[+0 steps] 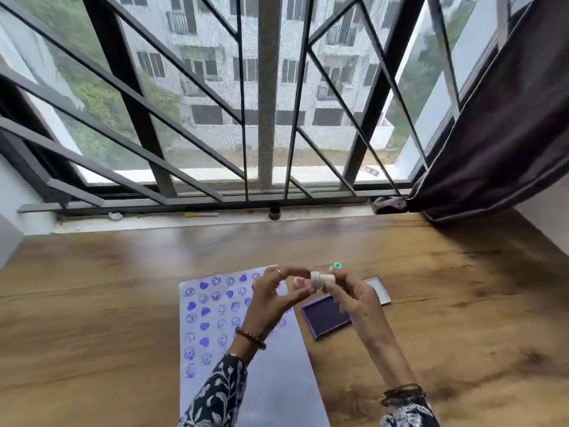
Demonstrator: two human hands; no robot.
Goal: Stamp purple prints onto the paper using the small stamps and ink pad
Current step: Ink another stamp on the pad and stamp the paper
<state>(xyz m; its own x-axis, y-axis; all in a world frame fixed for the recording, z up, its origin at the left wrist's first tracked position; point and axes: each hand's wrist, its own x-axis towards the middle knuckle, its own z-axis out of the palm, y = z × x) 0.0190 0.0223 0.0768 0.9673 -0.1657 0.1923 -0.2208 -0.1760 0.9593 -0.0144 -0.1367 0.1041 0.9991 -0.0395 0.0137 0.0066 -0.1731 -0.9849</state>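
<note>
A white sheet of paper (277, 377) lies on the wooden table, its upper left part covered with several purple heart and smiley prints. To its right sits the open purple ink pad (323, 317) with its lid (380, 288) behind. Both hands are raised above the paper's top right corner. My left hand (271, 300) and my right hand (357, 298) pinch a small white stamp (320, 278) between their fingertips, one on each end. A small green stamp (336, 266) lies on the table just behind the hands.
The wooden table (107, 303) runs to a window sill with a small dark cap (274, 212) and scraps. A barred window rises behind. A dark curtain (498, 134) hangs at the right, down to the table's far right corner.
</note>
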